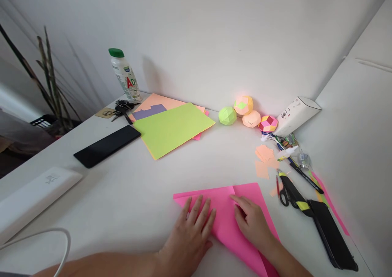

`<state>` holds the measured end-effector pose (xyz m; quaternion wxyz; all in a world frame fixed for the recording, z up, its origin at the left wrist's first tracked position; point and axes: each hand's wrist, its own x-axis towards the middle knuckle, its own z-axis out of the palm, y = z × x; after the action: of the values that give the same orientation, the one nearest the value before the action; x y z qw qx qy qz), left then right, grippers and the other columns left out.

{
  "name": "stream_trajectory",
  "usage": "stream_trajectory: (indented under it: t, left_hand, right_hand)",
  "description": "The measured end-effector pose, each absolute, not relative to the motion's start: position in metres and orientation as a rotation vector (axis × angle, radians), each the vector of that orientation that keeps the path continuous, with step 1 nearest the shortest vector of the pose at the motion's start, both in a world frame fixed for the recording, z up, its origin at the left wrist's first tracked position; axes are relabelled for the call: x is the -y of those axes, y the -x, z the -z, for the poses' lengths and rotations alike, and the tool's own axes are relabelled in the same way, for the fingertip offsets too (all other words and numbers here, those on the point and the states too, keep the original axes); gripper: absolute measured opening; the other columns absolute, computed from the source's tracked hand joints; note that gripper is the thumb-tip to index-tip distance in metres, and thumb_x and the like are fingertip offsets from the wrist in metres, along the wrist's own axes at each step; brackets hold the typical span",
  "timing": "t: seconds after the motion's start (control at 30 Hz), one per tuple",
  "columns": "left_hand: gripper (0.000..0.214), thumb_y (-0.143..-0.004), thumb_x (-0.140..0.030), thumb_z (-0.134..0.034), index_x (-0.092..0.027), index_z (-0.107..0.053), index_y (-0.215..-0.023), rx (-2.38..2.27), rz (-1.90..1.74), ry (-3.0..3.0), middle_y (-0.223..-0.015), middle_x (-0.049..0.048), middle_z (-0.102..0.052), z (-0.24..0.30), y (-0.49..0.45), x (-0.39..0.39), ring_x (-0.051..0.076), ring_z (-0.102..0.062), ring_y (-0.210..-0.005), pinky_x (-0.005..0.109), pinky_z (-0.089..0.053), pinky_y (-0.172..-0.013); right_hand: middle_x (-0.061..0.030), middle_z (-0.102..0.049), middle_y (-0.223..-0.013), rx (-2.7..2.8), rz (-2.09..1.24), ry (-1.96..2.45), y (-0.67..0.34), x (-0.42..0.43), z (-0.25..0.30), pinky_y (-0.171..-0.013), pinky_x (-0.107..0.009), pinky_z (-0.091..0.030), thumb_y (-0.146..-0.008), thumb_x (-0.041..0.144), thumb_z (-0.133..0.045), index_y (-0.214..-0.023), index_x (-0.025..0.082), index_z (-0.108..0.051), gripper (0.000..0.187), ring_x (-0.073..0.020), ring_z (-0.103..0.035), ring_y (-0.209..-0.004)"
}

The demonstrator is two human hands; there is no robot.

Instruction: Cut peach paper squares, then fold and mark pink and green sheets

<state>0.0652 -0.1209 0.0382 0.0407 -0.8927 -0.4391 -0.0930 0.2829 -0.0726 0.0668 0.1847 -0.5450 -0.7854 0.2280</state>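
Note:
A bright pink sheet of paper (226,224) lies folded on the white table in front of me, its top edge slanting slightly. Spread flat on its left part is my left hand (192,232), fingers apart and holding nothing. My right hand (252,220) rests on the sheet further right. Its index finger is stretched out, the tip touching the paper near a fold line by the top edge. The thumb stands apart from that finger and the others look curled. My right forearm covers the sheet's lower right part.
Coloured sheets (174,128) lie at the back beside a black phone (107,145), keys (124,107) and a white bottle (127,79). Paper balls (227,116) stand against the wall. On the right are peach paper squares (263,158), scissors (294,195) and a pen (306,178). A white box (36,199) sits left.

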Motion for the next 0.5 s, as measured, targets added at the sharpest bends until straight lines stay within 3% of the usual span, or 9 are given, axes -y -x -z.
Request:
stream_trajectory:
  t: [0.3,0.5]
  left_hand:
    - [0.065,-0.092,-0.06,-0.04,-0.015,-0.05,-0.137,1.437,0.264,2.8,-0.141,0.0198,-0.046,-0.048,-0.063,0.117,0.043,-0.038,-0.131,0.068,-0.024,-0.099]
    - [0.066,-0.09,-0.062,-0.042,-0.015,-0.049,-0.137,1.428,0.259,2.848,-0.144,0.0207,-0.041,-0.049,-0.06,0.109,0.043,-0.04,-0.129,0.066,-0.029,-0.096]
  right_hand:
    - [-0.0044,-0.062,-0.069,2.25,-0.436,1.431,-0.291,0.07,-0.063,-0.05,-0.025,-0.049,-0.093,0.021,-0.04,-0.114,0.015,-0.065,0.033,-0.0146,-0.058,-0.054]
    - [-0.004,-0.063,-0.071,2.325,-0.349,1.342,-0.298,0.068,-0.061,-0.051,-0.023,-0.051,-0.093,0.019,-0.043,-0.12,0.016,-0.06,0.032,-0.014,-0.06,-0.055]
